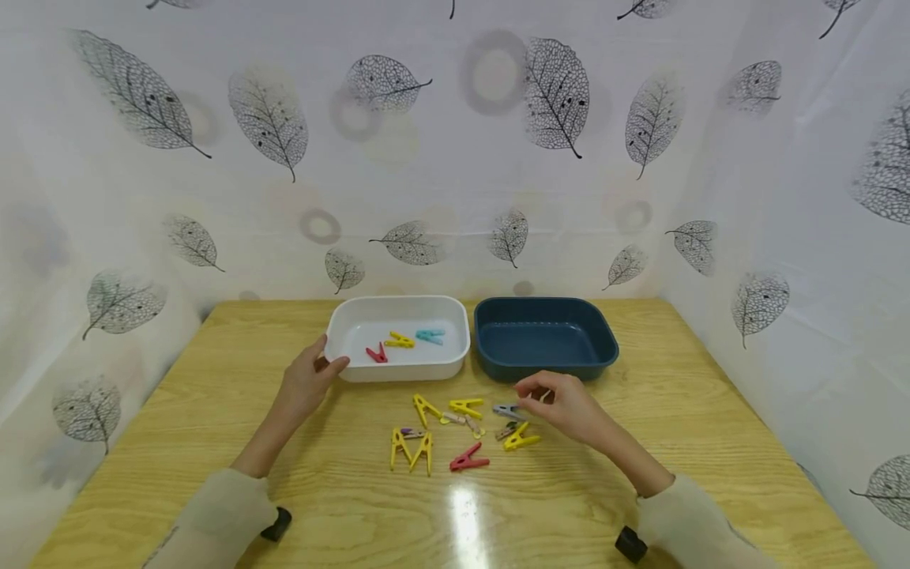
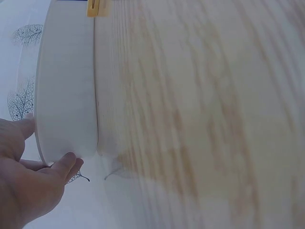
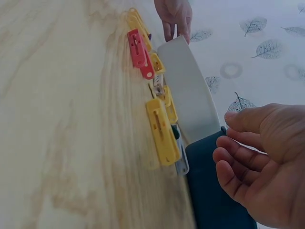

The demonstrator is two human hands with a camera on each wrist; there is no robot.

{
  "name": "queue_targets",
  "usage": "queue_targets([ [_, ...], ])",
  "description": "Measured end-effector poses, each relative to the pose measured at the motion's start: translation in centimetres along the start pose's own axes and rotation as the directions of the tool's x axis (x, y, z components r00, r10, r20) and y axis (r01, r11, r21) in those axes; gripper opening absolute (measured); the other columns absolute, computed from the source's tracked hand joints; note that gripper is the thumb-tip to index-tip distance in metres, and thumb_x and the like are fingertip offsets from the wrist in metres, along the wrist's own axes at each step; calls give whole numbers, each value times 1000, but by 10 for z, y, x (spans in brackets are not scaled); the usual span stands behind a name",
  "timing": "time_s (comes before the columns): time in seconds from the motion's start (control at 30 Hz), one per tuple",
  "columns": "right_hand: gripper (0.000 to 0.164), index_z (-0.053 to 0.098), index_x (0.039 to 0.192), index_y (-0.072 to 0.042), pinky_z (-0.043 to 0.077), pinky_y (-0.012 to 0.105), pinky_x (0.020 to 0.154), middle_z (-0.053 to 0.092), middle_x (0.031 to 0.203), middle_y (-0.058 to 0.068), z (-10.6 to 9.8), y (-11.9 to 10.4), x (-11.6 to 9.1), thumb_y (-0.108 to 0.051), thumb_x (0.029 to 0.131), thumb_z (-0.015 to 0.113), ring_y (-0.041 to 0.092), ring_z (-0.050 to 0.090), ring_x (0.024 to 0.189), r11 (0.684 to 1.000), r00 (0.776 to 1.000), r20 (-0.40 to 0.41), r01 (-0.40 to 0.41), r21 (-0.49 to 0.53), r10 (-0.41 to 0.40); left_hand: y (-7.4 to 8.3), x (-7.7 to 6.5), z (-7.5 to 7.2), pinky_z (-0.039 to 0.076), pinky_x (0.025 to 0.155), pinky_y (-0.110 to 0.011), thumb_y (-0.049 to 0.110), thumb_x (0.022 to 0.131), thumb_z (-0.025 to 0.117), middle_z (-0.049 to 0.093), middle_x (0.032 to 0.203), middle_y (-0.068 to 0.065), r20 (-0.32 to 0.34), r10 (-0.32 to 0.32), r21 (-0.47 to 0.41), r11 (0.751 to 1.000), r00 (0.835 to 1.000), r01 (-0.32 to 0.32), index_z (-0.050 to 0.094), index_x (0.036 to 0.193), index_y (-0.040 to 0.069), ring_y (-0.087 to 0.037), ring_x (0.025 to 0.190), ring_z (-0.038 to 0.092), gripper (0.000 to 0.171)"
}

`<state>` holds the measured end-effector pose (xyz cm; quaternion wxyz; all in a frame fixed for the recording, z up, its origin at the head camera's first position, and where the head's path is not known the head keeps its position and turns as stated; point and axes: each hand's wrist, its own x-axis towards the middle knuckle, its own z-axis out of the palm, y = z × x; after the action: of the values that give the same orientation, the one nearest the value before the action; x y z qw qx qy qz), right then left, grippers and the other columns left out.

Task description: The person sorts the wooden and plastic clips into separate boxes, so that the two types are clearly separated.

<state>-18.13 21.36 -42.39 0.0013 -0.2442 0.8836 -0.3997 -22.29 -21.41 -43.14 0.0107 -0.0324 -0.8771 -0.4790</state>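
My left hand (image 1: 307, 381) grips the left end of the white basin (image 1: 405, 371), with the thumb at its near corner. Inside the basin lie a red clothespin (image 1: 377, 353), a yellow clothespin (image 1: 400, 340) and a light blue clothespin (image 1: 430, 337). My right hand (image 1: 565, 405) hovers just beside a grey clothespin (image 1: 506, 411) on the table, fingers loosely bent. In the right wrist view nothing shows between the thumb and fingers of that hand (image 3: 267, 167). Around the grey one lie several yellow clothespins (image 1: 465, 407), a red clothespin (image 1: 469, 457) and small wooden clips (image 1: 472, 425).
A dark blue basin (image 1: 547, 370) stands close to the right of the white one, with nothing seen inside. Both are on a wooden table (image 1: 341, 506), before a leaf-patterned cloth (image 1: 455, 174) that hangs at the back and sides.
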Motion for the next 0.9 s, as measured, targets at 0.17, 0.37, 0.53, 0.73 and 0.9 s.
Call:
queue_targets([
  [0.17, 22, 74, 113, 2, 58, 25, 69, 73, 100, 2, 0, 6, -7, -13, 97, 74, 12, 64, 84, 1000, 1000, 13, -27, 7, 27, -1, 0, 0, 42, 113, -51, 20, 108, 58, 26, 161, -35, -1, -5, 1, 1000, 1000, 5, 20, 159, -9, -48, 143, 39, 70],
  [0.37, 20, 75, 111, 1, 58, 25, 68, 74, 99, 2, 3, 13, -15, -12, 96, 75, 10, 64, 83, 1000, 999, 23, -27, 6, 27, -2, 0, -1, 43, 112, -51, 19, 108, 58, 27, 161, -34, -1, -1, -2, 1000, 1000, 1, 21, 159, -9, -48, 143, 40, 69],
  [0.53, 22, 75, 112, 2, 59, 25, 68, 74, 98, 3, 4, 16, -21, -12, 95, 76, 8, 65, 82, 999, 998, 51, -25, 22, 24, -2, 1, -1, 44, 111, -51, 20, 108, 59, 28, 161, -34, 2, 5, 6, 1000, 1000, -5, 22, 159, -10, -48, 142, 40, 70],
  [0.73, 25, 75, 114, 2, 58, 25, 68, 72, 97, 3, 6, 18, -25, -12, 94, 78, 8, 64, 82, 1000, 998, 54, -19, 20, 18, -2, 1, -1, 44, 111, -51, 20, 108, 58, 27, 160, -35, -2, 7, 9, 1000, 1000, -7, 21, 158, -11, -49, 142, 41, 70],
  [0.9, 24, 75, 112, 0, 57, 24, 68, 71, 97, 2, 9, 20, -26, -12, 92, 79, 6, 63, 82, 999, 998, 62, -33, 9, 32, -2, 0, -1, 44, 111, -52, 20, 108, 58, 27, 160, -35, -6, 14, 16, 1000, 1000, -14, 22, 158, -11, -49, 142, 40, 70],
])
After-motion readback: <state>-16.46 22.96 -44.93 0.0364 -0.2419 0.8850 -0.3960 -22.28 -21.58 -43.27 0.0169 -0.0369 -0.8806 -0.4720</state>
